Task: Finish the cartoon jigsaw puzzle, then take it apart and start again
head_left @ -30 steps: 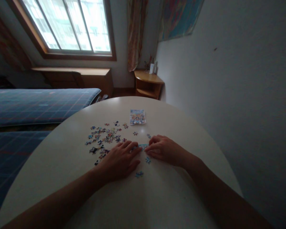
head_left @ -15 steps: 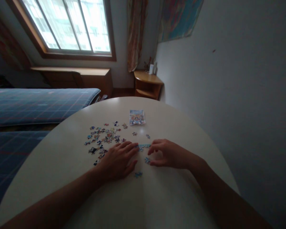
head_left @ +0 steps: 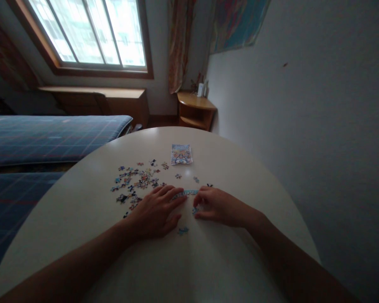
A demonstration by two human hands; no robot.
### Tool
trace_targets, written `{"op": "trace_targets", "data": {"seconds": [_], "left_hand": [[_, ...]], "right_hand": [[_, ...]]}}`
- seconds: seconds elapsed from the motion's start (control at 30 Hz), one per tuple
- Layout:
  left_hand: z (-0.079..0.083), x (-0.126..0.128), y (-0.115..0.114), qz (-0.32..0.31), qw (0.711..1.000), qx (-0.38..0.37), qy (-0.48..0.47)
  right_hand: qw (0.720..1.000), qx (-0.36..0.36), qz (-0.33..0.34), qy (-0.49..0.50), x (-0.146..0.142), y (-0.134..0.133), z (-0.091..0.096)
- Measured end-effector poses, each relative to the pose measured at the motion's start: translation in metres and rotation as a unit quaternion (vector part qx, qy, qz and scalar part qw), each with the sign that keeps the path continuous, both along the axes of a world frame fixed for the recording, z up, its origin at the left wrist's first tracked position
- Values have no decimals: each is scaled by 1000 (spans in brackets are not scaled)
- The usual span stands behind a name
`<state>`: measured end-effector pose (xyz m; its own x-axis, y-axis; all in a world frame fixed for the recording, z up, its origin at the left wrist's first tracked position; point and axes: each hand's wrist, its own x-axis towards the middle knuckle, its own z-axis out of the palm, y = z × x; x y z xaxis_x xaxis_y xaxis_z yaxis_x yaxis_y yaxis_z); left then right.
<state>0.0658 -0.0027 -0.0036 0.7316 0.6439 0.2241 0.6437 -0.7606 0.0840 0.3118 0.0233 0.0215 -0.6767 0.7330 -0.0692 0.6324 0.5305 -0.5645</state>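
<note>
My left hand [head_left: 159, 210] lies palm down with its fingers stretched out, the fingertips resting on a light-blue strip of joined puzzle pieces [head_left: 190, 192]. Part of the strip is hidden under the fingers. Thumb and forefinger of my right hand [head_left: 217, 205] close around a small bluish puzzle piece [head_left: 195, 210] just below the strip. Nearer to me, bluish puzzle pieces [head_left: 183, 230] lie below my left thumb. A dark puzzle piece [head_left: 210, 185] shows just beyond my right knuckles. Loose puzzle pieces [head_left: 142, 179] are spread beyond and left of my left hand.
A picture sheet [head_left: 181, 154] lies farther back on the round white table [head_left: 240, 261]. Two single pieces, a left one [head_left: 178, 176] and a right one [head_left: 196, 179], lie between sheet and hands. A plaid mattress [head_left: 50, 139] stands left; a wall [head_left: 303, 126] rises right.
My right hand has shifted slightly left and its finger and thumb have closed in on the bluish piece. The left fingers have moved slightly, reaching a little farther right over the strip.
</note>
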Motion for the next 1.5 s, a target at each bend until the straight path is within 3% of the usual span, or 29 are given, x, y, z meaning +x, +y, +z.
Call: {"op": "trace_targets", "data": {"seconds": [0.37,0.5,0.87,1.1,1.5], "left_hand": [[0,-2,0,-1,1000,-7,8],[-1,-2,0,0,1000,-3,13],[1,-2,0,-2,1000,-10,4],[0,-3,1,-4,1000,-15,5],[1,-2,1,-6,1000,-13,12]], "right_hand": [[997,-65,-26,33,-2,1,-5],[998,-43,-40,2,-2,0,-3],[1000,2,-2,-18,1,-1,4],[998,18,63,-10,9,4,5],[994,105,-6,-22,-4,7,-9]]}}
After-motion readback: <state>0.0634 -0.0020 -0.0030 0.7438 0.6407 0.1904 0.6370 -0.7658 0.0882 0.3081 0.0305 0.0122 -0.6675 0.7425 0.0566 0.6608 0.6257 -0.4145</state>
